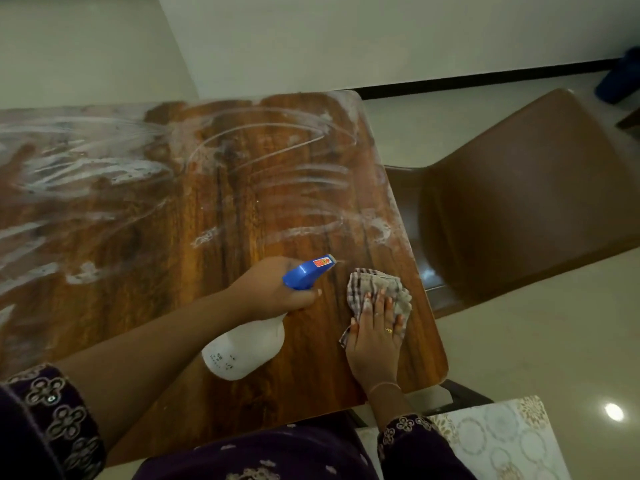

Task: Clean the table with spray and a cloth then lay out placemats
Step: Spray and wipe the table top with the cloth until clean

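A wooden table (214, 209) fills the view, smeared with white streaks across its far and left parts. My left hand (277, 289) grips a white spray bottle (247, 351) by its blue trigger head (306, 273), nozzle pointing right over the table's near right area. My right hand (375, 336) presses flat on a checked cloth (379, 285) lying on the table near its right edge. A pale patterned placemat (498, 441) lies at the lower right, below table level.
A brown chair (526, 199) stands close against the table's right edge. Light tiled floor (536, 344) surrounds it. A white wall with a dark skirting strip runs behind the table. A blue object (620, 77) sits at the far right.
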Available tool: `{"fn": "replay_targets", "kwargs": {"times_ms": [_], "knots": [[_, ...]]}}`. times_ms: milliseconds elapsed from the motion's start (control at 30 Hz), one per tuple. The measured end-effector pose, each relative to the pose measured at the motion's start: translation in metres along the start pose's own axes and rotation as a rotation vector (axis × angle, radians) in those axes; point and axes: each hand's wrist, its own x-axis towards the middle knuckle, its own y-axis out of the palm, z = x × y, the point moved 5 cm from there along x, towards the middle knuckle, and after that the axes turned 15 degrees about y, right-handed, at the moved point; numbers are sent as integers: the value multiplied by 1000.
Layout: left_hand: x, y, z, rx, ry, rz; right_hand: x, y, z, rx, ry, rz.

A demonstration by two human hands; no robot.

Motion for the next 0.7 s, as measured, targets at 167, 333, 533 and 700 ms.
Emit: {"fn": "replay_targets", "kwargs": {"times_ms": [167,333,533,700], "knots": [[29,11,-6,77,27,4,1,2,-1,15,-14,-9],[44,16,-9,100,47,-13,0,3,-4,27,-10,-39],[43,20,-2,111,-17,25,8,4,-16,76,184,-55],[34,10,1,71,-25,-19,52,-8,-28,103,390,-27]]}}
